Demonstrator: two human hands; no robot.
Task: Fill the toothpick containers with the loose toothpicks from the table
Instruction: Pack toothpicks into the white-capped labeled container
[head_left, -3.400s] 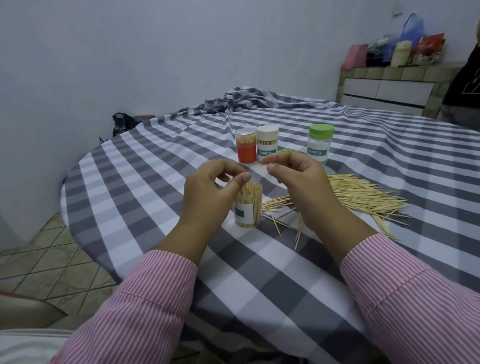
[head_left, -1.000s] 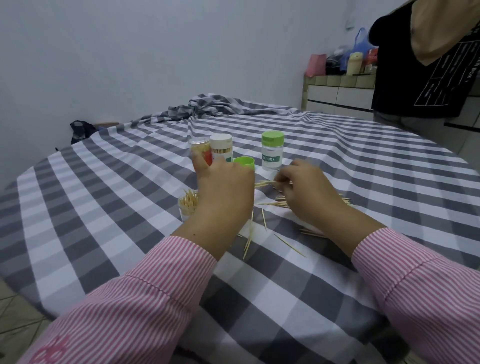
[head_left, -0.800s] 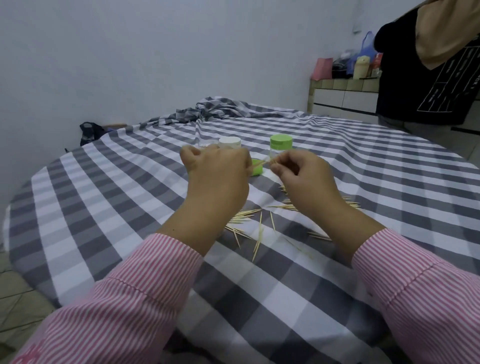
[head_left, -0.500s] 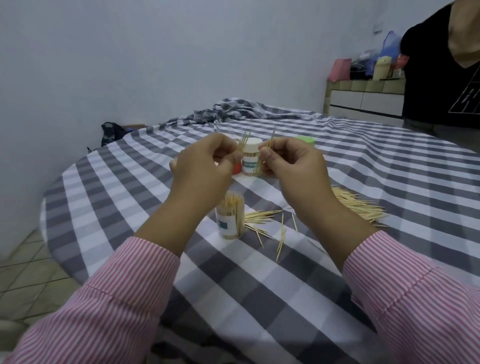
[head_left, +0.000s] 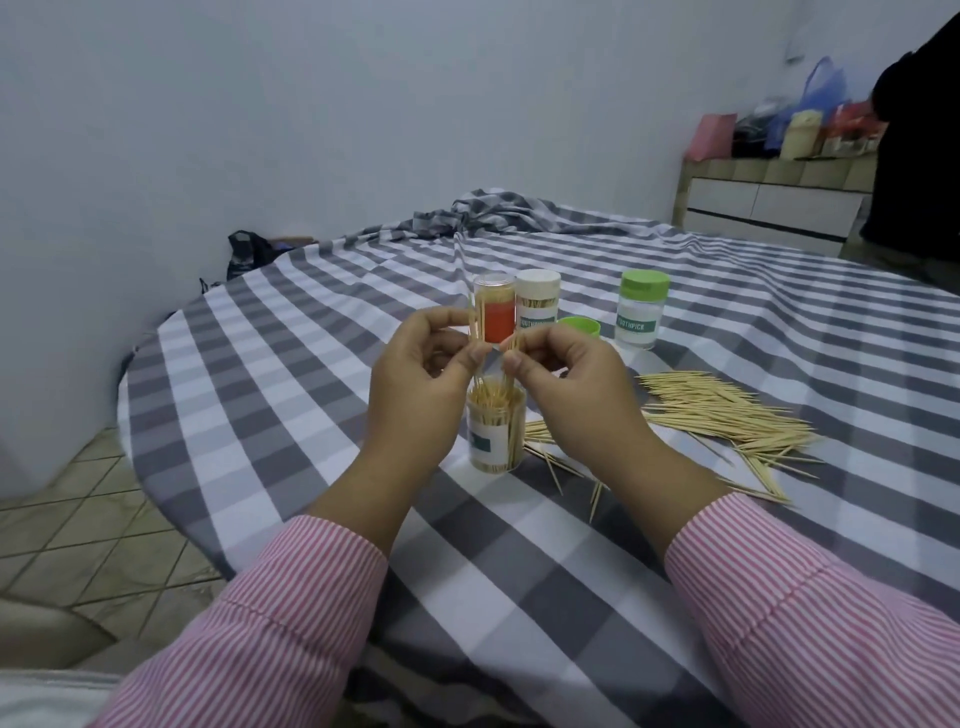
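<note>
Both hands are pinching a few toothpicks upright over the open jar (head_left: 496, 431) near the counter's front-left edge — left hand (head_left: 421, 384) and right hand (head_left: 566, 384) should square the tips, then drop them straight in so none catch the rim.

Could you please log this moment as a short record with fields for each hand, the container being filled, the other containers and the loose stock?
left hand: pinches upright toothpicks over the open container
right hand: pinches toothpicks beside it
open container: lidless, nearly full
other containers: orange-label jar, white-lid container, green-lid container
loose green lid: on the tablecloth
loose toothpicks: pile at right
</note>
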